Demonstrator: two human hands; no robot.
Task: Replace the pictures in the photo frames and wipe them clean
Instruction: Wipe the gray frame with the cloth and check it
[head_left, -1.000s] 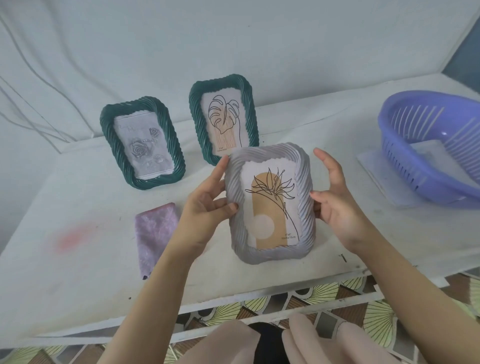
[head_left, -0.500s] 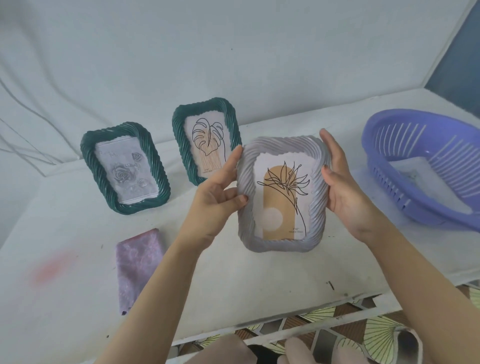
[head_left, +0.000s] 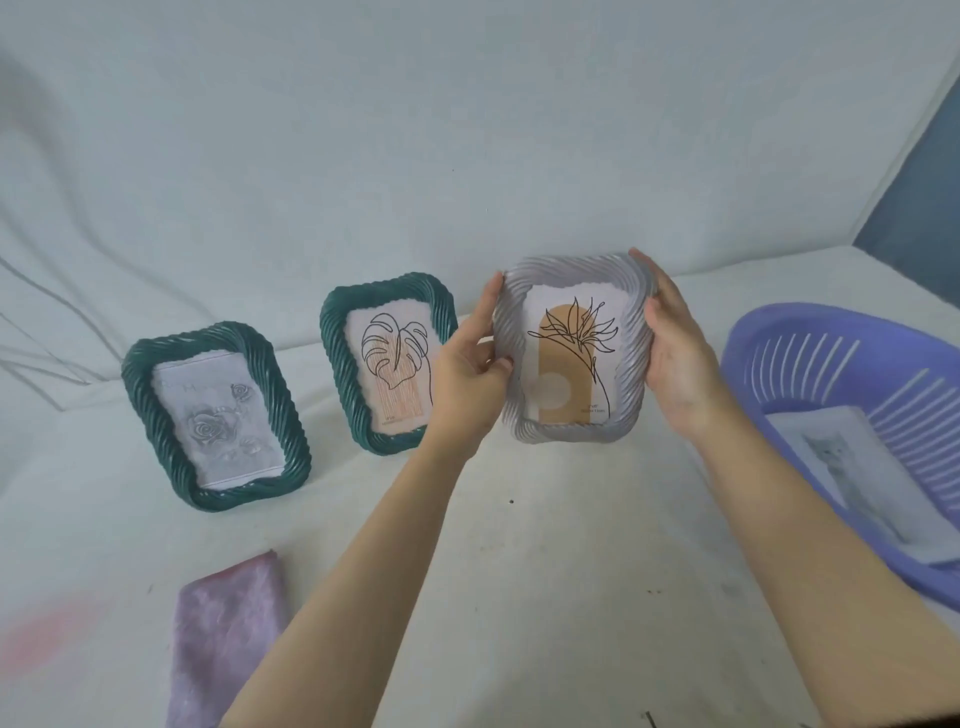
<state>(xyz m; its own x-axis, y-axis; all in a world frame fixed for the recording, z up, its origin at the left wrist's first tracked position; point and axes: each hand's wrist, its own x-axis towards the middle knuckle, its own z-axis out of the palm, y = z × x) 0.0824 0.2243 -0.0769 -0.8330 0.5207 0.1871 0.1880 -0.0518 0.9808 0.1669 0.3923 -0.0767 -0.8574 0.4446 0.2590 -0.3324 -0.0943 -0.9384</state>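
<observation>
I hold a grey rope-edged photo frame (head_left: 571, 431) upright above the white table, its picture a line-drawn flower over a tan arch. My left hand (head_left: 470, 364) grips its left edge and my right hand (head_left: 675, 353) grips its right edge. Left of it, a dark green frame (head_left: 337, 353) with a leaf drawing stands on the table. Farther left stands a second dark green frame (head_left: 140, 405) with a grey rose picture. A folded purple cloth (head_left: 228, 634) lies flat near the front left.
A purple slotted plastic basket (head_left: 841, 374) sits at the right with a grey printed picture (head_left: 852, 467) inside. A white draped backdrop rises behind the table (head_left: 545, 571). A faint red stain (head_left: 41, 634) marks the front left.
Both hands have carried the grey frame up and away from me, toward the back of the table beside the leaf frame. My view has moved forward over the table.
</observation>
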